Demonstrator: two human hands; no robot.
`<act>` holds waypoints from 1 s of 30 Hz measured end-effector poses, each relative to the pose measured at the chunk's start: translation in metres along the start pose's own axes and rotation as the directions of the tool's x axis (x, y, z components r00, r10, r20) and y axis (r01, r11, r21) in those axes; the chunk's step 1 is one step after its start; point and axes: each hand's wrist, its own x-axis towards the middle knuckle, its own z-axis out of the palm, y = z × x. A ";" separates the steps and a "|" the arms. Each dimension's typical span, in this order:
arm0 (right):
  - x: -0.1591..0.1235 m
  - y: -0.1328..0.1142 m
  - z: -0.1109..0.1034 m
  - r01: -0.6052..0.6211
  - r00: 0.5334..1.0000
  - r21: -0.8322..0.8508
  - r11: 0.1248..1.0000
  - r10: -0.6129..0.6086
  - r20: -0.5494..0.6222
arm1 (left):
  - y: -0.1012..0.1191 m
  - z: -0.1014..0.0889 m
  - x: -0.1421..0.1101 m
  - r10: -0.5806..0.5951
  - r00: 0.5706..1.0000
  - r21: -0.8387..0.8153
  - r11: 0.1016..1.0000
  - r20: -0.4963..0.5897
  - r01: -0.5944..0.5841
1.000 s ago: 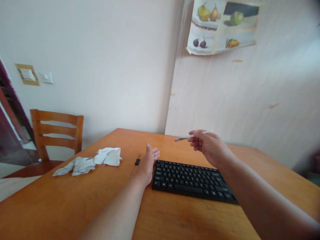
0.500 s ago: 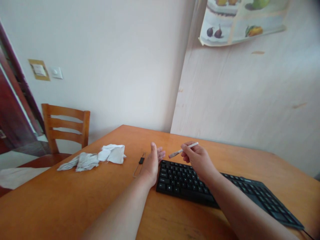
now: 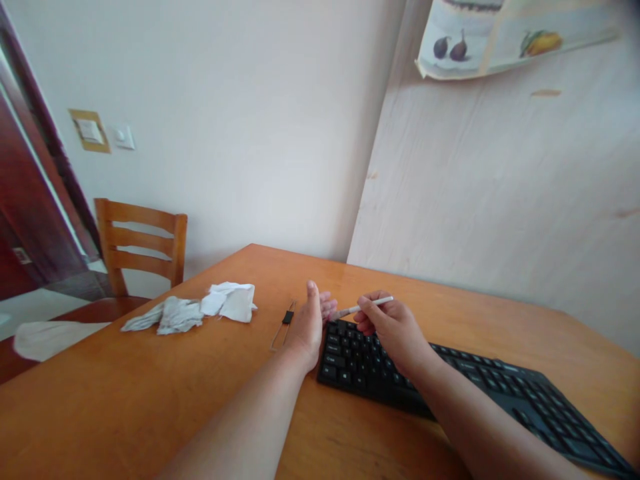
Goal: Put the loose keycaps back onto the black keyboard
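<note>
A small brush (image 3: 353, 309) with a white handle is held in my right hand (image 3: 395, 327), pinched between thumb and fingers. Its bristle tip points left, at the top left corner of the black keyboard (image 3: 370, 387), close to the fingers of my left hand (image 3: 310, 327). That left hand stands on edge along the keyboard's left end, palm turned to the right, thumb up and fingers stretched out. Whether the bristles touch the keys or the fingers, I cannot tell. My right forearm hides part of the keyboard's middle.
Just left of my left hand lies a thin wire tool with a black middle piece (image 3: 288, 317). Crumpled white cloths (image 3: 230, 301) lie farther left on the wooden table (image 3: 150, 407). A wooden chair (image 3: 143, 237) stands beyond the table's left edge, and walls rise behind.
The brush has swung lower and its tip has come left to my left hand's fingers and the keyboard corner. The view has shifted slightly. My left hand keeps its place by the keyboard.
</note>
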 end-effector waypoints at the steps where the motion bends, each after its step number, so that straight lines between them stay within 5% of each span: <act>1: 0.000 0.001 0.001 -0.002 1.000 -0.011 1.000 0.002 0.007 | -0.001 0.000 0.000 0.002 1.000 -0.003 1.000 0.002 -0.002; 8: 0.003 0.011 0.001 0.026 0.999 -0.217 0.976 -0.022 0.024 | -0.001 0.002 -0.002 0.009 1.000 -0.001 1.000 -0.012 -0.009; 13: 0.003 0.001 -0.010 0.128 0.976 -0.543 0.830 -0.202 -0.077 | -0.001 0.001 -0.001 0.020 1.000 0.017 1.000 -0.014 -0.020; 17: 0.002 -0.002 -0.010 0.139 0.972 -0.425 0.894 -0.205 -0.115 | 0.002 0.002 -0.002 0.008 1.000 0.017 1.000 -0.024 -0.008; 22: 0.003 0.010 0.000 0.062 0.998 -0.140 0.988 -0.063 -0.002 | 0.000 0.002 -0.002 0.002 1.000 0.029 1.000 -0.026 -0.001; 30: 0.011 0.007 -0.019 0.089 0.979 -0.500 0.861 -0.169 -0.116 | -0.003 0.001 0.000 0.037 0.999 0.035 0.999 -0.029 -0.036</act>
